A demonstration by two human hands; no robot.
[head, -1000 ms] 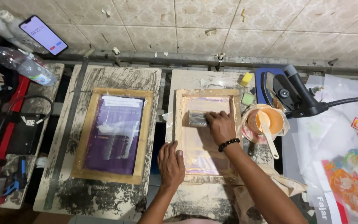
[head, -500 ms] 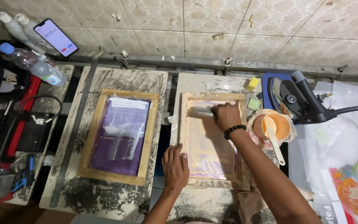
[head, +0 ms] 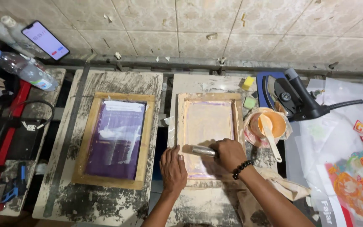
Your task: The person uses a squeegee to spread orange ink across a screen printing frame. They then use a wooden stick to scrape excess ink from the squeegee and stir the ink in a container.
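Observation:
My right hand (head: 228,154) grips a squeegee (head: 202,150) and presses it across the near part of a wooden-framed printing screen (head: 207,97) with pale pinkish mesh. My left hand (head: 172,167) lies flat on the screen frame's near left corner, fingers spread. A black bead bracelet sits on my right wrist. The squeegee's blade is partly hidden under my right hand.
A second wooden screen with purple mesh (head: 116,138) lies on the left board. An orange ink tub with a white spatula (head: 269,125) stands right of the screen, beside a black heat tool (head: 295,96). Printed sheets (head: 349,159) lie at right; bottles (head: 19,69), a phone (head: 45,40) at left.
My right hand has pulled the squeegee from the far end of the screen down to its near end. My left hand stayed at the frame's near left corner.

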